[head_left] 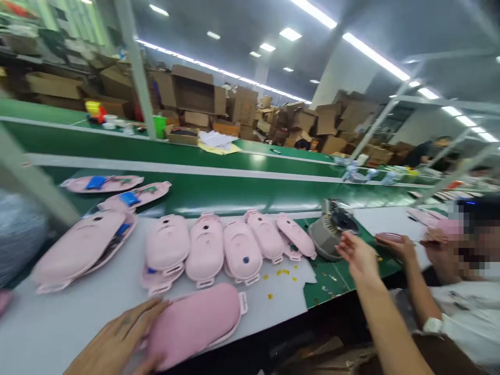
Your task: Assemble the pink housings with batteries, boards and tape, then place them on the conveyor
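Note:
Low in the view, my left hand [123, 333] grips the left end of a pink plastic casing [197, 323], thumb on the near side and fingers on the far side. This casing lies on the white-covered bench with its smooth, darker pink face up. Over to the right, my right hand [359, 255] is raised beside a grey machine [328, 229] with a clear cover and a black round part. Its fingertips are pinched together, and anything between them is too small to make out. Behind the left hand stand several pale pink casings [205, 250], lids resting on their lower shells.
Open shells with blue batteries [130, 198] lie at the back left. Yellow tape bits [286, 271] dot the white sheet [289, 297]. At the right, a co-worker [461, 312] holds a pink part [390, 238]. A green conveyor [250, 195] runs behind; a metal post [135, 67] rises there.

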The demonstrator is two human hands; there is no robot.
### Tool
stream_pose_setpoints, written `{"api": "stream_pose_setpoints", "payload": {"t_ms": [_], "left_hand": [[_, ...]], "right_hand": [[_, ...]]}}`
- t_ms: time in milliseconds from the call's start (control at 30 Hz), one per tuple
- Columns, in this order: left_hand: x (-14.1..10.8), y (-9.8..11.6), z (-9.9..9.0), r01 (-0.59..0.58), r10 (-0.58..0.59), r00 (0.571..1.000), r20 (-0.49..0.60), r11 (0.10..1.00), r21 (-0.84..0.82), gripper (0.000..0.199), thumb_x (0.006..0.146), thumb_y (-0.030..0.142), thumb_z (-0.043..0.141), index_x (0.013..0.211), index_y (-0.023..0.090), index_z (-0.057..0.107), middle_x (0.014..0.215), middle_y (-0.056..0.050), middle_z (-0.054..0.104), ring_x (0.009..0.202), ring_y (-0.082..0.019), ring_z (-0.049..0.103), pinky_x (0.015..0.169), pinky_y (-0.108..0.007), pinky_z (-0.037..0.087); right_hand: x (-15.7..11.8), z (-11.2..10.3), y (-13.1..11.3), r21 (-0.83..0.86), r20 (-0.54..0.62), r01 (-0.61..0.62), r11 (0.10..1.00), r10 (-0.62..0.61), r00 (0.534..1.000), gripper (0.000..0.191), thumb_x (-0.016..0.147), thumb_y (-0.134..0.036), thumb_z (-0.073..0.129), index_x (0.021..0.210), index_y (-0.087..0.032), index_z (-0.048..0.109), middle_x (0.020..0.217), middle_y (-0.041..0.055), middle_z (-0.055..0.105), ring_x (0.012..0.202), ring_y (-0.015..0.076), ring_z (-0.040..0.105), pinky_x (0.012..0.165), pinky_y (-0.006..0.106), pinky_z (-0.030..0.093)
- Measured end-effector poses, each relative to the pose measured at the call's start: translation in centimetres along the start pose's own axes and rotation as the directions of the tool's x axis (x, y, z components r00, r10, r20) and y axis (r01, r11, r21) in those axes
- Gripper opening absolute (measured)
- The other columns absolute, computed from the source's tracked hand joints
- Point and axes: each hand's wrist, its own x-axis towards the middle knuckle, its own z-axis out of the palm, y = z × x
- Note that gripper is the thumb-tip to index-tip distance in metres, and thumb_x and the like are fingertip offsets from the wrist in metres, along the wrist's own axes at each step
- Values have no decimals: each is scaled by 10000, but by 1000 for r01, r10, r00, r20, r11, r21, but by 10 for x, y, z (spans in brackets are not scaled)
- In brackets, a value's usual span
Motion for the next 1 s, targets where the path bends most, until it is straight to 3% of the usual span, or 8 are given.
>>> {"api": "stream_pose_setpoints", "payload": {"t_ms": [100,167,233,300,500,633,767,1000], "left_hand": [[-12,15,-32,71,-37,992,124,955,-289,445,922,481,426,1345,358,490,1347,-19,544,1232,-256,511,1077,-408,420],[-8,23,-42,78,-6,989,146,866,-494,354,948,422,439,1230,274,594,1226,-54,602,1130,-221,565,1008,-350,460],[-5,25,-44,89,-30,994,108,800,-593,297,943,381,486,1164,245,631,1112,-58,619,1014,-190,595,917,-304,488],[-8,23,-41,84,-47,996,75,774,-627,252,932,353,529,1114,229,651,1029,-52,615,936,-170,597,853,-278,486],[-19,12,-44,-119,206,975,81,796,-593,198,958,298,494,981,193,660,937,-49,615,851,-147,585,787,-241,448],[-12,15,-57,-275,351,934,61,820,-502,214,980,243,424,998,183,629,934,-60,606,875,-163,566,800,-258,428],[-9,25,-58,-218,216,974,-71,801,-557,165,963,247,475,1001,171,615,931,-49,619,861,-156,576,812,-266,439],[-7,54,-32,-5,-5,1000,-17,833,-554,418,867,251,636,1252,177,490,1120,-72,616,1039,-213,567,926,-359,454]], "right_hand": [[-78,25,7,-160,282,440,884,-386,878,255,772,-430,666,878,-199,634,801,36,652,687,172,627,708,340,560],[-137,50,21,-96,756,753,650,-445,480,311,804,-410,652,1059,-232,651,1025,90,666,922,248,642,842,412,538],[-188,72,41,93,962,878,469,-269,42,589,750,-402,713,1298,-265,544,1310,120,547,1182,325,531,976,496,466],[-218,89,60,182,981,915,360,-130,-143,849,673,-367,777,1427,-267,401,1445,132,407,1305,368,401,1046,557,387],[-203,103,51,93,994,909,407,14,-108,816,680,-406,735,1401,-237,394,1325,140,508,1181,326,512,994,491,433],[-195,110,27,-1,1000,862,507,-3,3,591,805,-288,544,1373,-245,386,1146,74,645,1013,226,633,888,358,495],[-195,120,26,-55,957,852,521,-215,193,316,891,-323,487,1192,-237,528,960,43,705,893,191,680,758,268,505],[-165,99,19,-201,891,787,583,-226,395,509,860,-445,566,1321,-250,480,1050,83,695,920,229,677,749,312,529]]}}
